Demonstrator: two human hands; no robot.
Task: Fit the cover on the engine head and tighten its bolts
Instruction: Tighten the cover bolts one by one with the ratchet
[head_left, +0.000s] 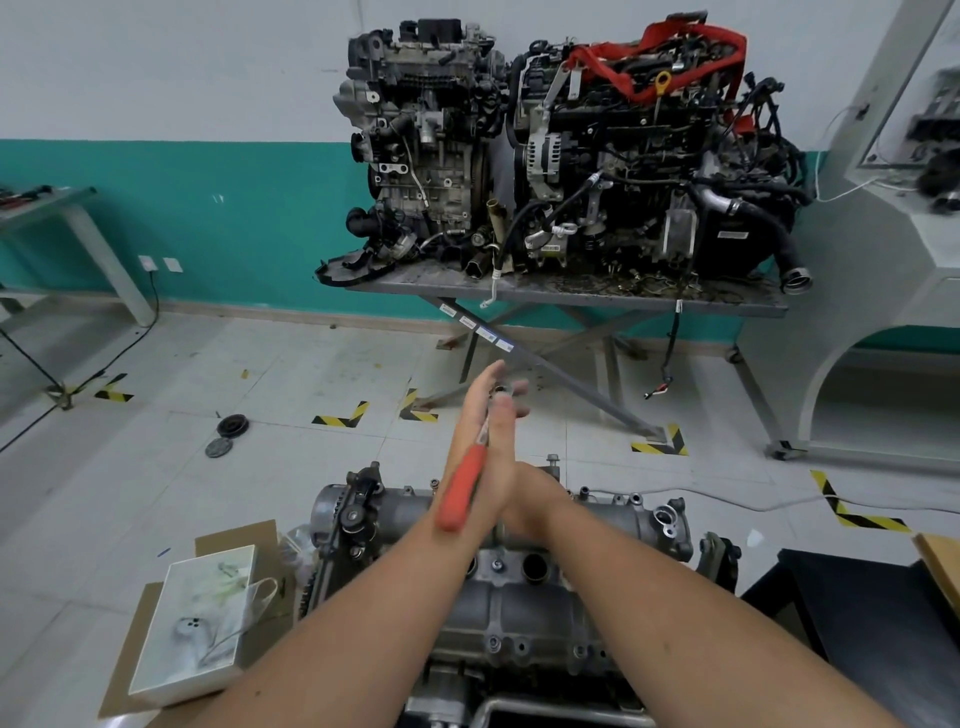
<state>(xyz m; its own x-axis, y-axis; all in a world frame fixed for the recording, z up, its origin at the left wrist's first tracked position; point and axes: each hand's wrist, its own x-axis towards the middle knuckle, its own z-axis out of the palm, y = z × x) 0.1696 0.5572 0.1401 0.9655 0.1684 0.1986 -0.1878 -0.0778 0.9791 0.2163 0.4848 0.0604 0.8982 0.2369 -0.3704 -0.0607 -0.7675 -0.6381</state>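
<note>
1. The left hand (475, 415) and the right hand (506, 457) are raised in the centre of the frame, palms pressed together with straight fingers.
2. Between the palms sits a ratchet wrench (465, 491); its orange handle sticks out below the left wrist and its metal head shows near the fingertips.
3. The engine head (519, 597) lies at bottom centre, under the forearms, with the grey cover (524, 608) on top of it.
4. A bolt (497, 565) shows on the cover just under the wrists.
5. A white box (195, 618) lies on cardboard at lower left.
6. Two engines (561, 150) stand on a metal table (571, 293) at upper centre.
</note>
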